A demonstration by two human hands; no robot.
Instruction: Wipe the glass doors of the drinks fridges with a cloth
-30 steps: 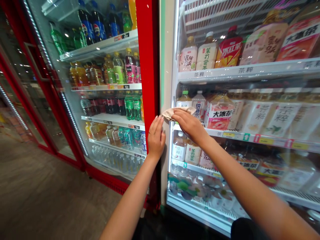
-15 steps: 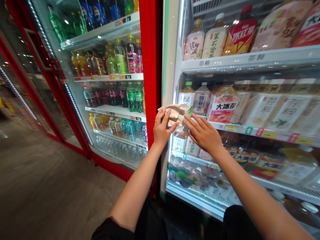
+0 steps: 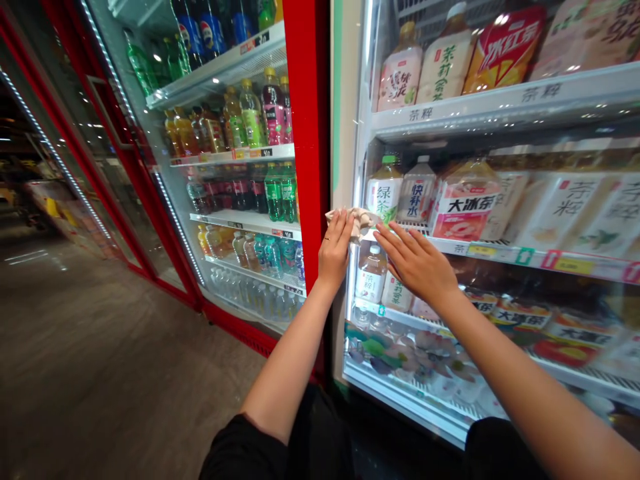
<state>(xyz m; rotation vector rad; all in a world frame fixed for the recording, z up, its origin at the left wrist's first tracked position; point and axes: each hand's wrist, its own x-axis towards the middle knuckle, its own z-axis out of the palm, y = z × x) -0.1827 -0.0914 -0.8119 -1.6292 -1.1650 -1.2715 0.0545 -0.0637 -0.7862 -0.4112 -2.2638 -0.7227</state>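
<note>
A crumpled pale cloth (image 3: pixel 363 221) lies against the left edge of the glass door of the white fridge (image 3: pixel 339 167). My left hand (image 3: pixel 336 247) presses its fingers over the cloth and holds it. Just to the right, my right hand (image 3: pixel 415 260) is flat with its fingers stretched out, the fingertips close to the cloth's right end. Nothing shows inside my right hand. Behind the glass near the hands stand a green-capped bottle (image 3: pixel 384 190) and a bottle with a blue-lettered label (image 3: pixel 417 190).
At the left stands a red-framed fridge (image 3: pixel 311 133) with shelves of drink bottles. More red-framed doors (image 3: pixel 107 193) extend further left above the grey floor (image 3: pixel 125 360). Large tea bottles (image 3: pixel 505 50) fill shelves behind the right glass.
The cloth is more bunched up under my left hand, whose fingers have come closer together. The view has shifted, so the fridges and both hands sit further right in the picture.
</note>
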